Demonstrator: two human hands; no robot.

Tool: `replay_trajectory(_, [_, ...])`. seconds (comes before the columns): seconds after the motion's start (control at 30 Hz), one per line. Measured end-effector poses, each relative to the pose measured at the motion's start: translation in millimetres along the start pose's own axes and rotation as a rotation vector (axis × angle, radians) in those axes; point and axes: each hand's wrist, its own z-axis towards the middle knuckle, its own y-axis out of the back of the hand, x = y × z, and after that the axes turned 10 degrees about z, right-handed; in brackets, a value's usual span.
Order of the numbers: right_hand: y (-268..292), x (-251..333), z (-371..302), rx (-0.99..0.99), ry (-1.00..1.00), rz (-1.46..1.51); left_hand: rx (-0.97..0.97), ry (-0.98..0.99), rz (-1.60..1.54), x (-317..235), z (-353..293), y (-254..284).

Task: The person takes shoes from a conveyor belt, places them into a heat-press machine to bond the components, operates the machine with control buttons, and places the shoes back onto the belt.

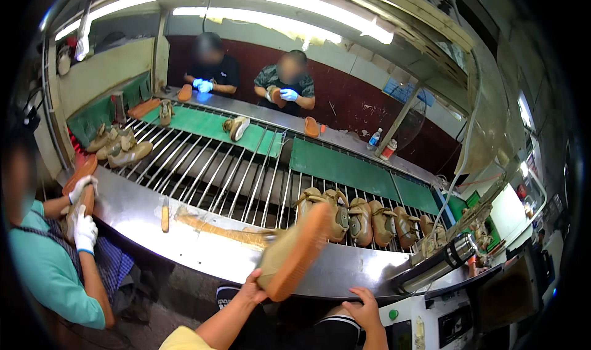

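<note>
The workplace is centering on a roller conveyor (212, 187), with a steel ledge (197, 248) bordering its near side and a green sheet (345, 170) covering part of its far side. I am working at the near side of the conveyor. My left hand (251, 289) is holding a tan shoe (298, 254) by its lower end, fingers and thumb pinching it there; the shoe is slanting upward above the conveyor's near border, its orange-brown sole facing right. My right hand (364, 312) is resting nearer to me than the conveyor, fingers slightly bent and spread, gripping nothing visible. Status: the held shoe is already carrying its sole, so I am judging the joining complete; it is not yet standing on the conveyor. A row of shoes (360, 221) is occupying the conveyor's near right part; I cannot tell whether these are finished or waiting. A loose sole (312, 127) is lying beyond the conveyor's far edge, so further joining is probably remaining.
</note>
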Motion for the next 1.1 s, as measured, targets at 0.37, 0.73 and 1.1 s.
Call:
replay_trajectory(0.37, [-79,-165,-46,-0.349,-0.715,-0.442,-0.51,-0.242,0.611,-153,157,56])
replay_trajectory(0.73, [-72,-145,-14,-0.185,-0.84,-0.52,-0.848,-0.565,1.653,-50,263,61])
replay_trajectory(1.1, [-72,-154,-12,-0.197,-0.933,-0.514,-0.816,-0.4,1.682,-50,257,50])
